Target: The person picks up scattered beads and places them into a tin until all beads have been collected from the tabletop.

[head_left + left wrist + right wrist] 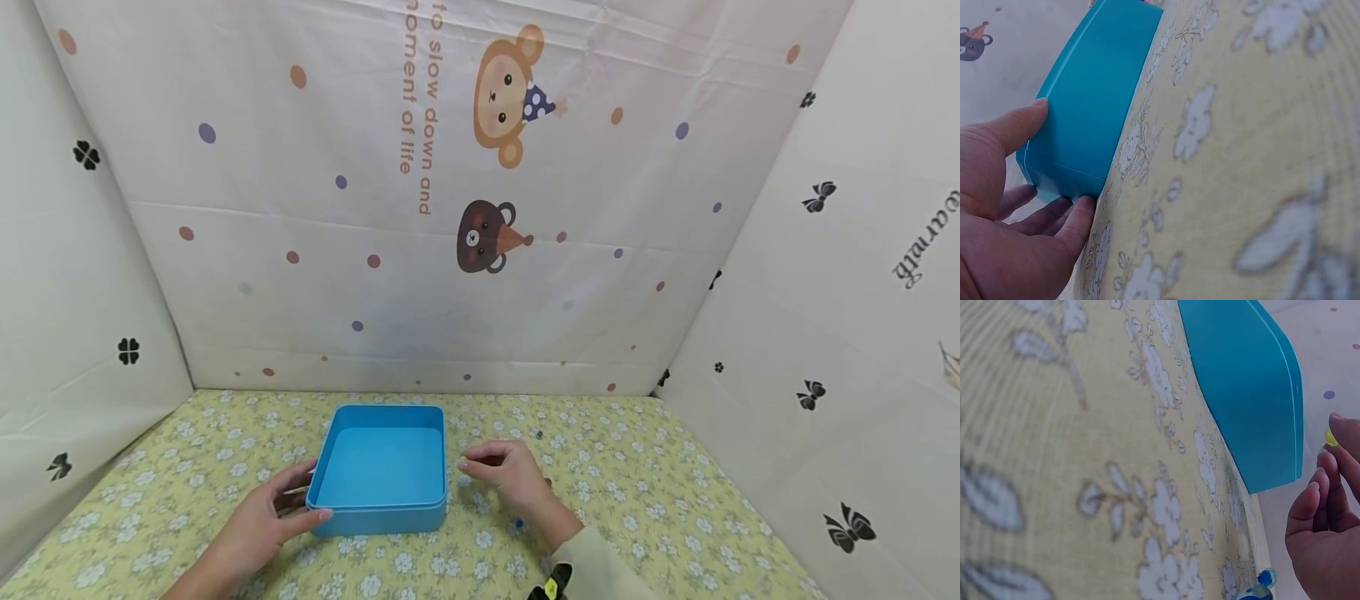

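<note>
A square light-blue open-top box (384,521) sits on the flowered cloth. My left hand (258,521) holds its near left corner: in the left wrist view the thumb (1025,125) lies against the front wall near the rim, and the other fingers rest on the left side. To the right of the box, my right hand (510,479) is raised above the cloth. Between its thumb and forefinger it pinches a small yellow marble (1330,436), plainest in the right wrist view. Blue-and-clear glass marbles (1266,577) lie on the cloth below that hand.
A yellow cloth with white flowers (637,508) covers the table. One blue marble (518,523) lies by the right forearm, and a small dark marble (539,434) farther back. White printed sheets (420,292) hang behind and at both sides.
</note>
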`<state>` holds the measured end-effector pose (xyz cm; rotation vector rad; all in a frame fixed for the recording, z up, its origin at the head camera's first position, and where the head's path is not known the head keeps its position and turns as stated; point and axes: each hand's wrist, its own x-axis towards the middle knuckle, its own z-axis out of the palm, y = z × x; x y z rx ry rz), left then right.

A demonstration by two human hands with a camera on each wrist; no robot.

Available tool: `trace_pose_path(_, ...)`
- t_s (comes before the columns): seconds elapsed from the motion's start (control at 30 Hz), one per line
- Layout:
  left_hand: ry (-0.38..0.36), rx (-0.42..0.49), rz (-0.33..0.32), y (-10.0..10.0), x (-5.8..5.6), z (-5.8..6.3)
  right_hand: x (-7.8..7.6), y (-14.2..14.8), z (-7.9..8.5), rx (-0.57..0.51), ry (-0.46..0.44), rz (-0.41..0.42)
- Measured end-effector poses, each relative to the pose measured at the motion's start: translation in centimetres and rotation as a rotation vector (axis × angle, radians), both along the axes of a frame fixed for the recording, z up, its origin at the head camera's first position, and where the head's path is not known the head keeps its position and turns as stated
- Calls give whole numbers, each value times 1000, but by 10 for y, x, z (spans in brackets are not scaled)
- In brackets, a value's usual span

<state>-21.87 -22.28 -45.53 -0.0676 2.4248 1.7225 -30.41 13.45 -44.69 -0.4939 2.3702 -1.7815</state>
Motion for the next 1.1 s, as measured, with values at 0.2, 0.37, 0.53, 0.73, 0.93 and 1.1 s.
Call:
trace_pose_path(0.2,6,3,-13,-1,0,-1,0,-1,0,-6,-11,-6)
trace_pose_path(0.37,3,-10,-7,0,-1,0,-1,-2,0,-11,-12,-3)
trace_pose_path(0.53,3,-25,4,0,-1,-1,-2,-3,0,-11,-15,-5)
trace_pose_path(0.73,-1,-19,-6,-1,-2,-1,-1,-2,1,-13,-21,-3)
trace_pose_path(0.93,-10,-25,-1,-1,-2,0,-1,-1,0,-20,-23,2)
trace_pose_path(1.1,-8,-32,2,-1,-2,-1,-1,-2,1,-25,-35,-4)
